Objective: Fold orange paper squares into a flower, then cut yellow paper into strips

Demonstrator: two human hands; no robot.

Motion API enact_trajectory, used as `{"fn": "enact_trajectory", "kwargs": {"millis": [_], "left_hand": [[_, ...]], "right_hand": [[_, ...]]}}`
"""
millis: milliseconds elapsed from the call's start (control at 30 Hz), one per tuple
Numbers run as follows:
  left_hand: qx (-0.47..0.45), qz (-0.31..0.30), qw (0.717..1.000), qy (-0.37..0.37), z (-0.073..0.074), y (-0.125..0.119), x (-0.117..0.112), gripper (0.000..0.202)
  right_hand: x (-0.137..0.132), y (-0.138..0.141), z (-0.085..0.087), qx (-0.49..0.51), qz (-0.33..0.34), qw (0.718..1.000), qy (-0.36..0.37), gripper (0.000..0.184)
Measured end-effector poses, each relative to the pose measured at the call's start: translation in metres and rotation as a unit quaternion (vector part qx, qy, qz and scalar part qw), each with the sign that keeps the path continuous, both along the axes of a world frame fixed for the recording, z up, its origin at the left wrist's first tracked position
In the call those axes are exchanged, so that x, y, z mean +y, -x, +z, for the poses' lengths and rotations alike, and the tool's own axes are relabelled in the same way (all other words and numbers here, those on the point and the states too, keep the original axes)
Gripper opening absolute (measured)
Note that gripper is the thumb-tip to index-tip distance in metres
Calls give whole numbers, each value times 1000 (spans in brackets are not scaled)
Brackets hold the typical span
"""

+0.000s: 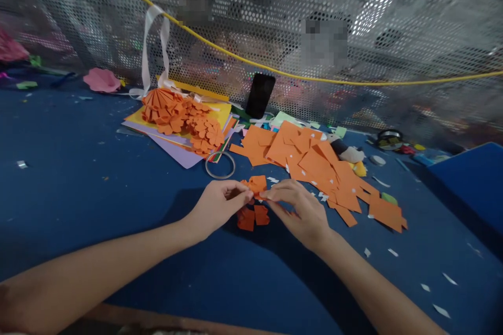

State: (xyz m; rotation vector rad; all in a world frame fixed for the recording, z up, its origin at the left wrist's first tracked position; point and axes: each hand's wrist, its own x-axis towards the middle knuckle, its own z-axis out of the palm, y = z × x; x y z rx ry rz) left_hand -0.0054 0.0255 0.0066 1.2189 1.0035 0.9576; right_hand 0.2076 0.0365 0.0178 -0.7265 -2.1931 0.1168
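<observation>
Between the fingertips of both hands is a small orange paper flower (257, 184). My left hand (220, 204) pinches its left side. My right hand (301, 209) pinches the right side, its thumb and forefinger close together. Just below the fingers, more orange paper pieces (247, 219) lie on the blue table (118, 204). A thin ring (207, 167) lies beyond my left hand. Past my right hand spreads a loose pile of orange paper sheets (304, 154). Fingertips hide part of the flower.
Orange paper flowers (204, 131) rest on a stack of coloured paper (173, 149). A dark phone (260, 95) leans at the back against a perforated metal screen (236, 42). A yellow cord (220, 48) crosses it. A tape roll (389, 138) and a blue panel (471, 183) stand right; white scraps (425, 287) are scattered.
</observation>
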Motion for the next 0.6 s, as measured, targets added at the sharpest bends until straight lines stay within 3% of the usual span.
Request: {"fn": "enact_trajectory", "kwargs": {"millis": [100, 200, 300, 367, 600], "left_hand": [[7, 31, 999, 3, -2, 0, 1, 20], [26, 50, 998, -3, -2, 0, -1, 19], [56, 57, 997, -12, -1, 0, -3, 17], [68, 61, 996, -18, 0, -1, -4, 16], [28, 36, 999, 9, -2, -2, -4, 22]], "right_hand": [[-4, 5, 2, 10, 36, 999, 37, 29], [-10, 12, 0, 108, 28, 978, 174, 18], [-13, 18, -8, 237, -13, 919, 314, 6], [-13, 20, -13, 284, -14, 878, 385, 7], [-13, 22, -19, 358, -25, 794, 491, 14]]}}
